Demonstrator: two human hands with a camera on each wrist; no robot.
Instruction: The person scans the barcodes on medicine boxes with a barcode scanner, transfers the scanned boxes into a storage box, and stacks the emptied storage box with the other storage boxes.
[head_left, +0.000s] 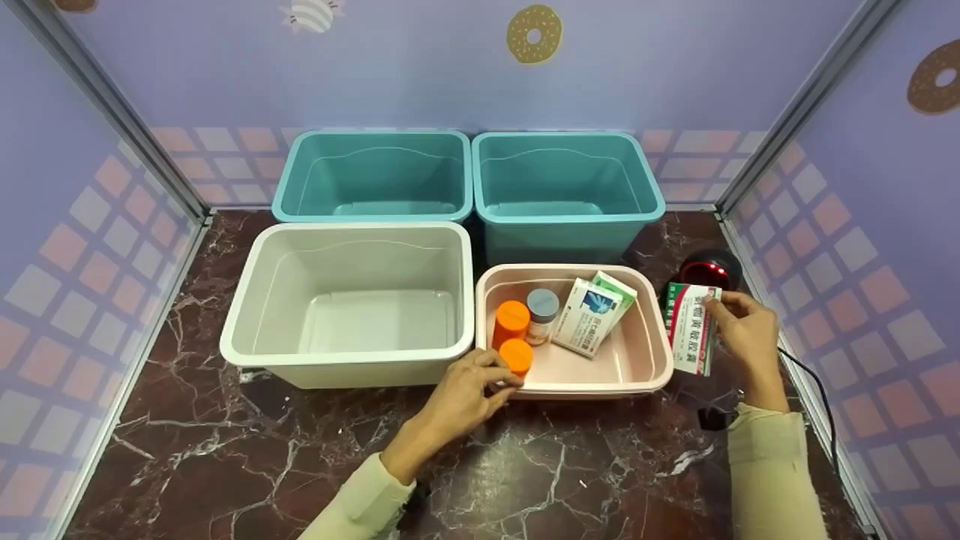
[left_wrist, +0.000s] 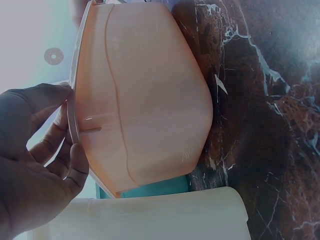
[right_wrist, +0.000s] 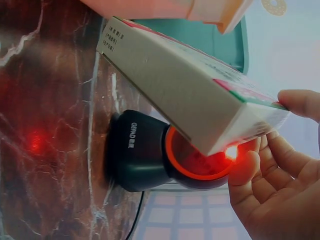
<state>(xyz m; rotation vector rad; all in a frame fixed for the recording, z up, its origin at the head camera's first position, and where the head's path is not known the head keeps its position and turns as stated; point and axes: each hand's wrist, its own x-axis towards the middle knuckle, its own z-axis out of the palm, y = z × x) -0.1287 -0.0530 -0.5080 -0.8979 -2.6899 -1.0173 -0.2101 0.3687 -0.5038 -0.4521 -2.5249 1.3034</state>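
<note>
My right hand [head_left: 750, 330] pinches a white, red and green medicine box [head_left: 691, 330] by its edge. In the right wrist view the box [right_wrist: 175, 82] is tilted in front of a black barcode scanner [right_wrist: 140, 150], whose red light falls on its underside and on my fingertips. With its fingers at the front left rim, my left hand [head_left: 465, 390] grips the pink bin [head_left: 637, 367]. Inside that bin stand two orange-capped bottles [head_left: 512, 319] and a grey-capped bottle [head_left: 542, 315]. Beside them a white medicine box [head_left: 589, 319] leans over a green one [head_left: 619, 289].
A large white bin [head_left: 349, 364] stands left of the pink one. Behind are two teal bins [head_left: 375, 217], side by side. The scanner's cable [head_left: 821, 390] runs along the right wall. Patterned panels [head_left: 97, 247] enclose the dark marble-look table [head_left: 480, 480].
</note>
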